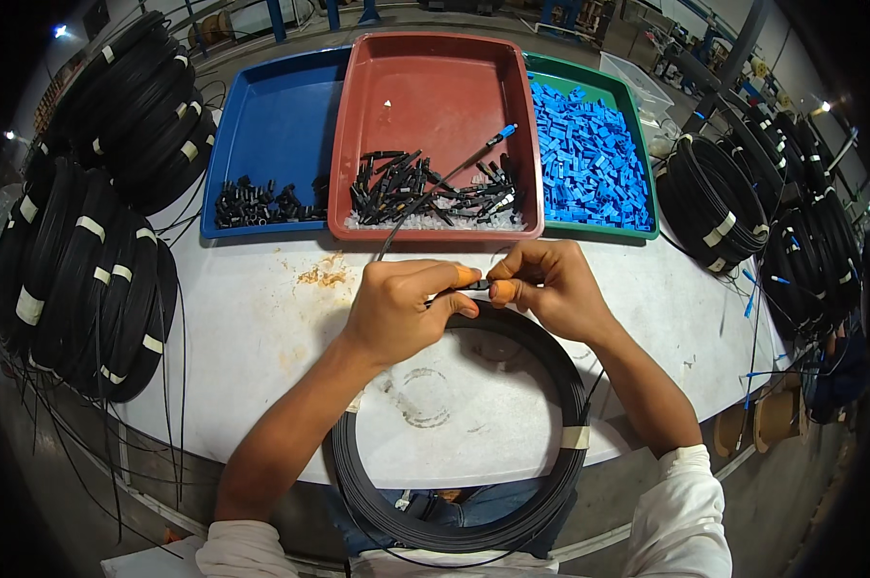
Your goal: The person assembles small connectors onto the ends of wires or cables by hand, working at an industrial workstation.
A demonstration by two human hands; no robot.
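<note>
White worktable (261,337), grey concrete floor (820,501), blue steel racks (305,14) at back, ceiling lamp (61,31) lit

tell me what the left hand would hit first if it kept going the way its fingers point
Probably the right hand: the left hand points rightward, its fingertips already meeting the right's over the small black part both pinch.

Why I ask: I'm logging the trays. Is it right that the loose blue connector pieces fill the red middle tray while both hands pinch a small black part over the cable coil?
Not quite. The head view shows the blue connector pieces in the green tray on the right, not the red tray. The rest holds: left hand and right hand pinch a small black part over the cable coil.
</note>
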